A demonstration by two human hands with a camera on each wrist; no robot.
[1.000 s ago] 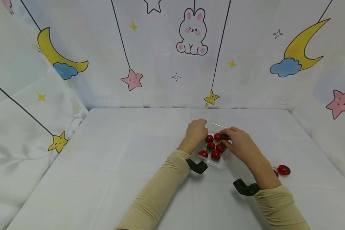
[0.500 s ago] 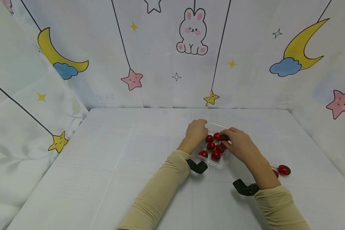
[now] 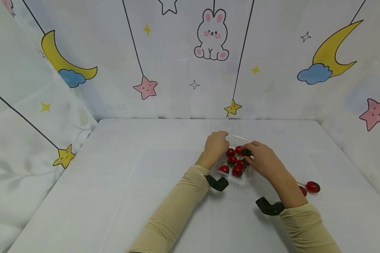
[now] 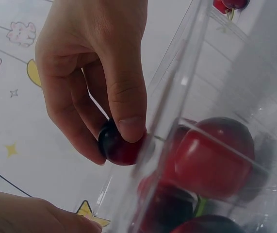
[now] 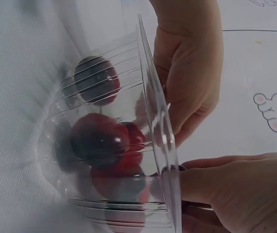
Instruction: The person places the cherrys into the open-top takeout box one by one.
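A clear plastic box point(image 3: 240, 181) stands on the white table with several red cherries point(image 3: 237, 171) in it, some with green stems. My left hand point(image 3: 216, 144) holds the box by its left side near the far corner; its fingertips are mostly hidden in the head view. Between thumb and fingers, my right hand point(image 3: 264, 158) pinches a dark red cherry point(image 4: 123, 145) at the level of the box's rim, over its right part. Through the box wall, the right wrist view shows other cherries point(image 5: 99, 138) lying on the bottom.
Two more cherries point(image 3: 313, 187) lie on the table right of the box, one partly behind my right forearm. Black wrist mounts point(image 3: 217, 183) hang below both wrists. A white cloth point(image 3: 177, 70) printed with stars, moons and a rabbit borders the table.
My right hand has shifted very slightly left and down with the dark cherry pinched in it. The left hand and the box have stayed in place.
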